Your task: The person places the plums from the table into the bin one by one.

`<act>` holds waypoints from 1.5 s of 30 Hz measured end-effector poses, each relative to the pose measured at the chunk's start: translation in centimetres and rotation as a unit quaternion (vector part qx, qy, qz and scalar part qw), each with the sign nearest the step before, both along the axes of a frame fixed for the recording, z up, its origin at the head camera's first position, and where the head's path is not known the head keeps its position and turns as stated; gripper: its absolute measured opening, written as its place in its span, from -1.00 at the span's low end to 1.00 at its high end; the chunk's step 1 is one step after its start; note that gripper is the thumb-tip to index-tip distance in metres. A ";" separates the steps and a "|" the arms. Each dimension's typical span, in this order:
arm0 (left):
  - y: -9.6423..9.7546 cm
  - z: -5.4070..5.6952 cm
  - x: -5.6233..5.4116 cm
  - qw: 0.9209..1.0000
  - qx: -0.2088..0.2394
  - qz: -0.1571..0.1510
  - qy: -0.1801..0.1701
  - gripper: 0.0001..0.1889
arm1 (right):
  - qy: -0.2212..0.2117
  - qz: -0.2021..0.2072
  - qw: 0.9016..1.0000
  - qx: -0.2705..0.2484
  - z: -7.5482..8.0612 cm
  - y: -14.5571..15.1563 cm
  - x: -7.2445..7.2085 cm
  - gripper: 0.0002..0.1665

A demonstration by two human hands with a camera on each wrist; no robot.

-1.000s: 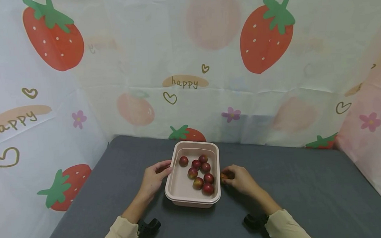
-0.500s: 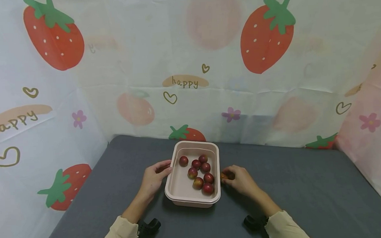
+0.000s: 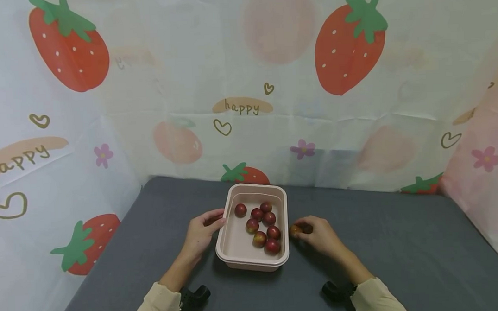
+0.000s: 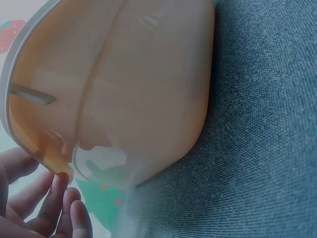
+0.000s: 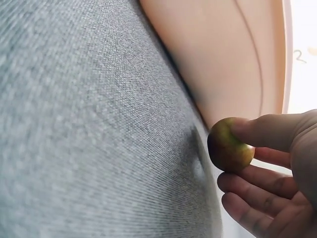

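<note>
A pale pink plastic box stands on the table with several dark red plums lying inside it. At its left side my left hand holds the rim, thumb on top and fingers beneath; the left wrist view shows the fingertips at the box's rim. To the right of the box, my right hand pinches a greenish-red plum between thumb and fingers. This plum is beside the box's outer wall, close to the tablecloth. The hand covers part of it in the head view.
Dark grey cloth covers the table. A white curtain printed with strawberries hangs behind it and along both sides. Black wrist mounts sit below each wrist.
My right hand has shifted slightly to the right, away from the box wall, with the plum still pinched. The left hand, the box and the plums inside stay in place.
</note>
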State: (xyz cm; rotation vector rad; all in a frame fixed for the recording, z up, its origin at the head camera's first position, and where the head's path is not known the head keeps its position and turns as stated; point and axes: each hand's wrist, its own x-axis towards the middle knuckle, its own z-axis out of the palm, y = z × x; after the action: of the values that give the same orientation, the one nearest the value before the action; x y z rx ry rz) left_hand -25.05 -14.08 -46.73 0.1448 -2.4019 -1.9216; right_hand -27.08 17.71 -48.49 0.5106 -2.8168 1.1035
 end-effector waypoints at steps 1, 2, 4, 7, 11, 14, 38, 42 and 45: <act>0.0 0.0 0.0 1.000 0.000 0.000 0.000 -0.64 | -0.001 0.001 1.000 -0.002 0.1 0.1 0.0 -0.71; 0.0 0.0 0.0 1.000 -0.001 0.000 -0.001 -0.64 | -0.003 0.000 1.000 -0.004 0.1 0.1 0.0 -0.71; 0.0 0.0 0.0 1.000 -0.002 -0.001 -0.001 -0.65 | -0.005 0.001 1.000 -0.006 0.2 0.2 0.1 -0.71; 0.0 -0.1 0.0 1.000 0.000 -0.002 0.000 -0.65 | -0.004 0.000 1.000 -0.007 0.3 0.3 0.2 -0.70; 0.0 -0.1 0.1 1.000 0.000 0.001 0.001 -0.65 | 0.003 0.002 1.000 -0.008 0.4 0.5 0.4 -0.70; 0.0 -0.2 0.1 1.000 0.000 0.002 -0.001 -0.65 | -0.001 0.000 1.000 -0.011 0.6 0.6 0.7 -0.70; 0.0 -0.2 0.1 1.000 -0.013 0.000 0.003 -0.63 | -0.019 -0.020 0.999 -0.035 1.5 1.8 0.7 -0.69; 0.0 -0.2 0.1 1.000 -0.016 0.001 0.003 -0.63 | -0.015 -0.020 0.999 -0.034 1.9 2.0 0.6 -0.68; 0.0 -0.2 0.1 1.000 -0.015 0.003 0.003 -0.64 | -0.012 -0.020 0.999 -0.035 2.2 2.1 0.6 -0.68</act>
State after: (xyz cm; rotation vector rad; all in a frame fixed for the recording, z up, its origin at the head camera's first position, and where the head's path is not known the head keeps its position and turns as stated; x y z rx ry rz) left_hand -24.91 -14.09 -46.88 0.1428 -2.4217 -1.8809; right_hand -26.49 19.79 -46.31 0.4374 -2.7842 1.2028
